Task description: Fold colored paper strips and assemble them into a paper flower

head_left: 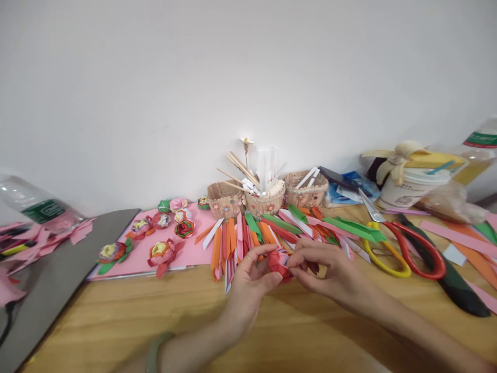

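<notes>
A small red folded paper flower (276, 262) is held above the wooden table, in front of a fan of folded paper strips. My left hand (252, 280) pinches its left side between thumb and fingers. On the other side, my right hand (320, 267) has its thumb and fingertips pressed together at the flower's edge. Purple and white paper shows at the flower's upper right; its far side is hidden. Folded strips (229, 243) in orange, pink, red, green and white lie just behind the hands.
Finished paper flowers (161, 254) lie on pink paper (128, 264) at left. Woven baskets (225, 201) with sticks stand near the wall. Scissors (421, 248), a black-handled tool (462, 290), a white cup (407, 189) and bottles (479, 150) are at right. A grey laptop (77, 269) sits left.
</notes>
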The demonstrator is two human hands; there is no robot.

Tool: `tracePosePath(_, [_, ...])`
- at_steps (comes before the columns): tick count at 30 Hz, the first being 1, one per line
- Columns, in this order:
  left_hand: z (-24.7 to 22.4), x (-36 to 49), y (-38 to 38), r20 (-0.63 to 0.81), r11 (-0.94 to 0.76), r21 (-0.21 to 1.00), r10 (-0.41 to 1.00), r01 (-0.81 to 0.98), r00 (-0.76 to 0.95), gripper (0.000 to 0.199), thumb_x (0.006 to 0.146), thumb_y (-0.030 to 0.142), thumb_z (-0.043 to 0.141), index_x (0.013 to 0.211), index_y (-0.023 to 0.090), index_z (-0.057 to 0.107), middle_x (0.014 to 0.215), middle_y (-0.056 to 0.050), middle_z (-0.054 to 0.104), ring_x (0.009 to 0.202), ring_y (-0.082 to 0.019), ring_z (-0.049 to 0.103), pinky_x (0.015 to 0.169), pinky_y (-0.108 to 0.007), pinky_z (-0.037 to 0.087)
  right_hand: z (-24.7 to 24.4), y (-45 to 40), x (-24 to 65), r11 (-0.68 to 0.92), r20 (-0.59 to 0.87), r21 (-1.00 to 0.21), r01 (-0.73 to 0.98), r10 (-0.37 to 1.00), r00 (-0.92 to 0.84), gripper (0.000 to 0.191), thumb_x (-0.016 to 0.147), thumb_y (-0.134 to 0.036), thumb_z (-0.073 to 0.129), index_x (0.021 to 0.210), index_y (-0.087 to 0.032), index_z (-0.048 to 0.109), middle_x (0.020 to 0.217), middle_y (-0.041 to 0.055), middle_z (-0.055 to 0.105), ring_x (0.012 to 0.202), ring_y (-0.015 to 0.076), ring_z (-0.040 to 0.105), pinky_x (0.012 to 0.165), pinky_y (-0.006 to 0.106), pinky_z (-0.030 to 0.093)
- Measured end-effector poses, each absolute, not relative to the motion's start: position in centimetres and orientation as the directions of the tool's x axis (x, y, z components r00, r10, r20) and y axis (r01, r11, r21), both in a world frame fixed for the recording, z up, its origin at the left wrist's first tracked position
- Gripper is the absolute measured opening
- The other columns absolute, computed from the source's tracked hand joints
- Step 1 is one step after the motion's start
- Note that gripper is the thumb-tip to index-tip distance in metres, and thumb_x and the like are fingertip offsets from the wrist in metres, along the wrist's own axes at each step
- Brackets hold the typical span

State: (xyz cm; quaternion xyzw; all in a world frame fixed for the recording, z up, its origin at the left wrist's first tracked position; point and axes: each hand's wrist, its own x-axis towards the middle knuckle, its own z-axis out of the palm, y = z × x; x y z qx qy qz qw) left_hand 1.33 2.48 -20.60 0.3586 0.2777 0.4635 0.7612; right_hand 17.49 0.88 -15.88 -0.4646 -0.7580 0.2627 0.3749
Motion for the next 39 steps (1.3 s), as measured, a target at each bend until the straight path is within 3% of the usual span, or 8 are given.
tracePosePath(8, [-20.51,1.31,2.33,-0.058,0.271,0.822,0.914,-0.5,0.401,0.041,0.058,0.02,0.08,0.095,0.023,0.065,0.092,-0.001,0.066,0.091,-0.016,0.057,0.08,-0.029,0.045,-15.54,0.79,17.48,0.382,0.257,-0.711,0.59,0.923,-0.287,0.018,0.08,-0.022,0.052,0.066,-0.019,0.064,0.063,0.0,0.055,0.055,0.0101,0.047,0.049,0.021,0.037])
tracePosePath(19, [-21.11,1.32,2.68,0.059,0.109,0.893,0.934,-0.438,0.352,0.04,0.056,0.024,0.081,0.093,0.021,0.066,0.086,-0.001,0.061,0.086,-0.017,0.054,0.079,-0.029,0.043,-15.69,0.59,18.05,0.497,0.322,-0.592,0.635,0.867,-0.38,0.02,0.084,-0.027,0.052,0.07,-0.02,0.064,0.065,0.0008,0.056,0.06,0.012,0.052,0.054,0.023,0.041])
tracePosePath(28, [-21.11,1.52,2.81,0.192,-0.052,0.912,0.931,-0.407,0.311,0.038,0.057,0.03,0.081,0.092,0.022,0.068,0.091,-0.003,0.057,0.087,-0.019,0.054,0.08,-0.031,0.044,-16.18,0.23,17.84,0.492,0.314,-0.507,0.708,0.87,-0.38,0.012,0.076,-0.013,0.055,0.067,-0.02,0.059,0.066,0.0006,0.056,0.057,0.0122,0.052,0.051,0.021,0.039])
tracePosePath(33, [-21.24,1.62,2.73,0.18,-0.05,0.913,0.94,-0.405,0.29,0.04,0.059,0.029,0.08,0.096,0.024,0.067,0.097,-0.004,0.055,0.092,-0.02,0.054,0.084,-0.032,0.044,-16.01,0.05,17.96,0.56,0.376,-0.492,0.667,0.827,-0.417,0.015,0.082,-0.014,0.05,0.078,-0.021,0.063,0.076,0.0038,0.061,0.066,0.0138,0.058,0.058,0.023,0.044])
tracePosePath(36, [-21.24,1.67,2.71,0.169,-0.038,0.908,0.944,-0.417,0.283,0.04,0.06,0.029,0.08,0.097,0.025,0.067,0.096,-0.003,0.055,0.09,-0.019,0.054,0.083,-0.031,0.045,-16.11,0.12,18.12,0.566,0.4,-0.548,0.616,0.824,-0.402,0.018,0.085,-0.016,0.05,0.084,-0.022,0.067,0.077,0.0043,0.063,0.067,0.0136,0.06,0.057,0.022,0.045])
tracePosePath(39, [-21.09,1.76,2.71,0.17,-0.035,0.911,0.94,-0.411,0.296,0.038,0.061,0.026,0.079,0.097,0.026,0.067,0.097,-0.003,0.053,0.09,-0.018,0.054,0.078,-0.028,0.047,-16.27,0.28,18.13,0.508,0.367,-0.656,0.558,0.861,-0.351,0.017,0.084,-0.02,0.053,0.077,-0.022,0.067,0.071,0.0031,0.062,0.062,0.0132,0.059,0.053,0.021,0.046])
